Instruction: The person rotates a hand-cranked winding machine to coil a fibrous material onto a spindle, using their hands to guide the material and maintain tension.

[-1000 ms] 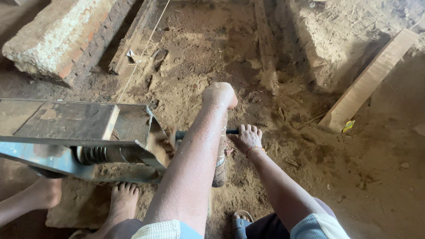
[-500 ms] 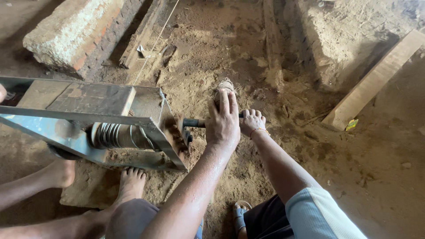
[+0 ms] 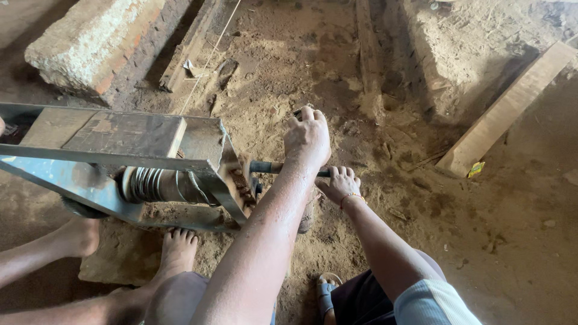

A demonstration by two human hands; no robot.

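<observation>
1. Crank handle (image 3: 268, 167): dark metal bar, roughly horizontal, sticking out the right end of the press, gripped by both hands.
2. Metal press frame (image 3: 150, 141): grey, rusty, dusty, tilted; ribbed roller beneath, on sandy ground.

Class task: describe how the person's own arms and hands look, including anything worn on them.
Both forearms are bare. The left hand wears nothing. The right hand has a thin bangle at the wrist. A pale short sleeve covers the right upper arm.

A: Any packaging about?
B: One small yellow-green wrapper (image 3: 475, 169), crumpled, on the dirt; well right of the gripping hands, touching the plank's near end.
A: Labels, screens?
B: None visible.
</observation>
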